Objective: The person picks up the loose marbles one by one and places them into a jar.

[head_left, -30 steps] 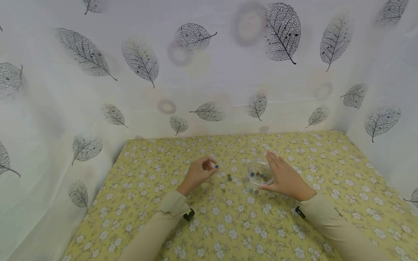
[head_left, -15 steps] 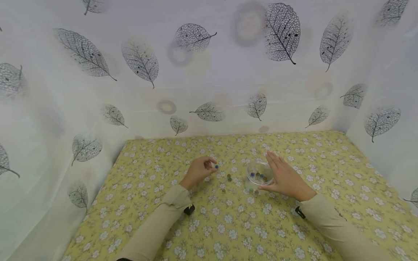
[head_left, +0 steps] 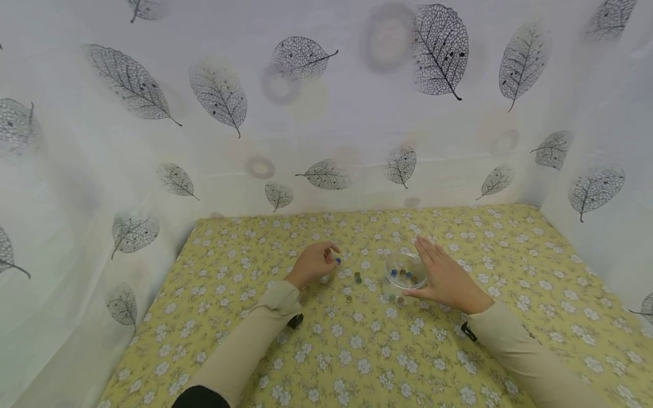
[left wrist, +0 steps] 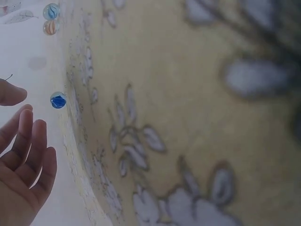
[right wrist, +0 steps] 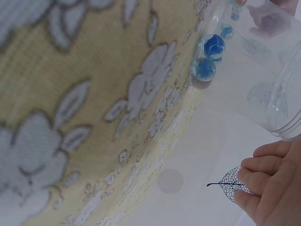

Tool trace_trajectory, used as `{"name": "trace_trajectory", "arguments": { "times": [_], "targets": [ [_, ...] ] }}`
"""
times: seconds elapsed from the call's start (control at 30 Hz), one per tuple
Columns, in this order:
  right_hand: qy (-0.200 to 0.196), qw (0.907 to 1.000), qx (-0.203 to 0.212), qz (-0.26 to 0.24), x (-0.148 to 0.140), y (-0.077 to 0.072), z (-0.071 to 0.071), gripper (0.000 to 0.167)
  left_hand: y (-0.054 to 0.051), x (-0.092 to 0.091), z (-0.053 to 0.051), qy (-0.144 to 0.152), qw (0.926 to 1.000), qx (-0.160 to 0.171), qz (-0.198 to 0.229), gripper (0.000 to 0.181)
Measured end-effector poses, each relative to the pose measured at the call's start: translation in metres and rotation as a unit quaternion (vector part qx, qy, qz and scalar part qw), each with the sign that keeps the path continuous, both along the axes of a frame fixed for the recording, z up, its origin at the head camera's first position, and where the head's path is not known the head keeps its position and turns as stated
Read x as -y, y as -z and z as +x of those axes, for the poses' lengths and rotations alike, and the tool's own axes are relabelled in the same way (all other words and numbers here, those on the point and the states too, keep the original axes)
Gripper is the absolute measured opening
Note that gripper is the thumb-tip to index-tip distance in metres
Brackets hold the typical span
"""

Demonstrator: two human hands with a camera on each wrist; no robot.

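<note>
A blue glass marble (head_left: 338, 260) lies on the flowered cloth beside my left hand (head_left: 311, 265). In the left wrist view, thumb and fingers are loosely bent and spread, apart from that marble. My right hand (head_left: 451, 283) holds a clear jar (head_left: 391, 256) from its right side, thumb at the near side and straight fingers at the far side. The jar stands upright. Several blue and brown marbles (head_left: 403, 273) lie on its bottom; the right wrist view shows swirled blue ones (right wrist: 214, 47) through the wall.
Two marbles (head_left: 358, 276) touch each other between the hands, and a brown one (head_left: 349, 298) lies nearer me. A greenish marble (head_left: 392, 297) and a pale one sit just in front of the jar. A white leaf-print curtain (head_left: 326, 124) rises behind the table.
My left hand and forearm have shifted slightly to the right, nearer the blue marble, which has stayed in place. The right hand and the jar have not moved.
</note>
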State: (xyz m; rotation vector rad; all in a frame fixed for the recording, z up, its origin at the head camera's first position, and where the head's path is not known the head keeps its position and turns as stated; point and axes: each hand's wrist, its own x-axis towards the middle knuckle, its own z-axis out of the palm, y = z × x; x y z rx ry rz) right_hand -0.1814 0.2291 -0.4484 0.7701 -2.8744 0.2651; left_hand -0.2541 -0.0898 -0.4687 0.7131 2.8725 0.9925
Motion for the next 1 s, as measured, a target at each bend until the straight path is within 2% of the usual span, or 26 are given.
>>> {"name": "trace_trajectory", "arguments": {
  "times": [0.33,0.67,1.0],
  "targets": [
    [0.000,1.0000,0.002,-0.003,0.000,0.000,0.000,0.114,0.000,-0.003,-0.006,0.005,0.9995,0.028,-0.015,0.023],
    [0.002,1.0000,0.007,-0.003,-0.001,0.001,-0.002,0.116,0.004,-0.004,-0.011,0.011,0.9988,0.023,-0.041,0.017],
    [0.005,1.0000,0.006,-0.004,0.000,0.001,-0.002,0.116,0.008,-0.004,-0.015,0.001,0.9980,0.020,-0.061,0.016]
  ]
}}
